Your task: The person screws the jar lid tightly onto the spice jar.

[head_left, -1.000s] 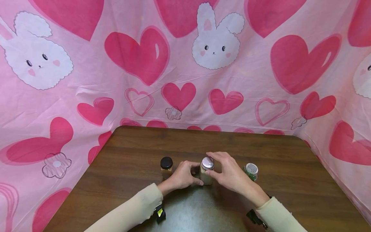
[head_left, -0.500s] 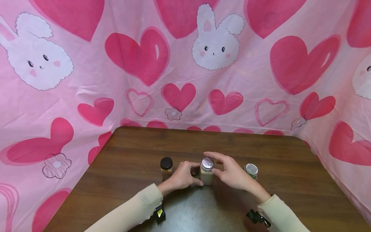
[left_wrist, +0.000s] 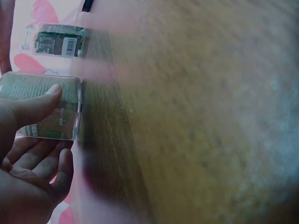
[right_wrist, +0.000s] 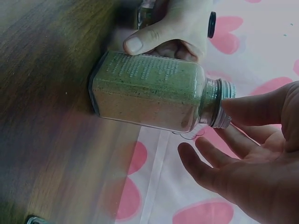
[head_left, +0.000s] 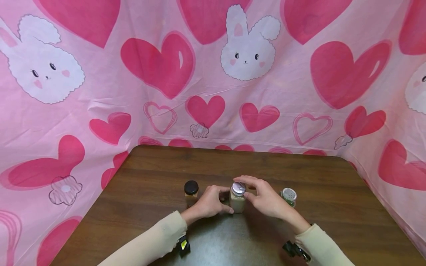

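Observation:
A square glass spice jar [head_left: 237, 204] with greenish-brown seasoning stands upright on the table, its silver screw lid [head_left: 238, 188] on top. From the left, my left hand [head_left: 209, 201] holds the jar's body low down, the thumb [left_wrist: 44, 103] across its printed side. My right hand [head_left: 264, 195] is at the lid, thumb [right_wrist: 250, 106] against its rim and the index finger reaching around its far side; the other fingers are spread beside the jar. Behind my left wrist stands a jar with a black lid [head_left: 191, 187], partly hidden.
Right of my right hand stands a small jar with green contents and a perforated lid [head_left: 288, 195], partly behind the wrist. The brown wooden table [head_left: 159, 166] ends at a pink curtain [head_left: 213, 85] with hearts and rabbits on three sides.
My right thumb has shifted from the jar's front to the right side of the lid, and the fingers have moved slightly left around it. The left hand and all jars stay in place.

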`<action>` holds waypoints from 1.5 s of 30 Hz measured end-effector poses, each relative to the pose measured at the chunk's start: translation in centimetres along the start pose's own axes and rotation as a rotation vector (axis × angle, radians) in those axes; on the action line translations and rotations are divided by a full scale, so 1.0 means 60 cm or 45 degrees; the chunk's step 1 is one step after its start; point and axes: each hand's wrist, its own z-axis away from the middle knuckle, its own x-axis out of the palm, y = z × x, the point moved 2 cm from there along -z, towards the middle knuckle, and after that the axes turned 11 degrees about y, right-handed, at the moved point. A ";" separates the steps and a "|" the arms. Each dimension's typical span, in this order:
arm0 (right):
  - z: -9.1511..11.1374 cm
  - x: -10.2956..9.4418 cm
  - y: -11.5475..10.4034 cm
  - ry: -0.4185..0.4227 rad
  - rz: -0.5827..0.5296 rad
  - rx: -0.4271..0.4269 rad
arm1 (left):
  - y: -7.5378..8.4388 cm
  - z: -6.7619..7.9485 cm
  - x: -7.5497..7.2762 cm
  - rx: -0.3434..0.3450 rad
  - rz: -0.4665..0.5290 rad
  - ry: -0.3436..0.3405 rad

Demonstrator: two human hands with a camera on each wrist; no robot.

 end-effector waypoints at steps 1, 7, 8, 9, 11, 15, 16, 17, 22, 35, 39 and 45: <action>0.000 0.000 0.000 0.004 0.003 0.002 | 0.000 0.000 0.000 0.006 -0.002 0.002; 0.000 0.001 0.002 0.054 0.058 -0.020 | 0.000 -0.001 0.000 0.017 -0.016 0.009; 0.001 0.001 0.002 0.064 0.068 -0.025 | 0.001 -0.001 0.000 0.011 -0.015 0.006; 0.001 0.001 0.002 0.073 0.077 -0.028 | 0.001 -0.001 0.000 0.006 -0.013 0.004; 0.001 0.002 0.002 0.091 0.090 -0.032 | 0.001 -0.001 0.000 -0.004 -0.009 -0.001; 0.003 0.003 0.002 0.123 0.122 -0.018 | 0.001 0.001 -0.001 -0.016 -0.004 -0.007; 0.003 0.003 0.002 0.131 0.129 -0.013 | 0.001 0.001 -0.001 -0.018 -0.002 -0.007; 0.003 0.003 0.002 0.139 0.136 -0.007 | 0.001 0.001 -0.001 -0.017 0.001 -0.006; 0.004 0.005 0.004 0.185 0.163 0.009 | 0.000 0.000 -0.001 -0.010 0.015 -0.002; 0.003 0.010 0.004 0.234 0.220 -0.026 | 0.000 0.002 -0.001 -0.008 0.011 0.000; 0.004 0.011 0.003 0.238 0.241 -0.027 | 0.000 0.001 0.000 -0.010 0.006 0.005; 0.011 0.009 -0.001 0.239 0.243 -0.024 | 0.000 0.001 0.001 0.002 -0.001 0.006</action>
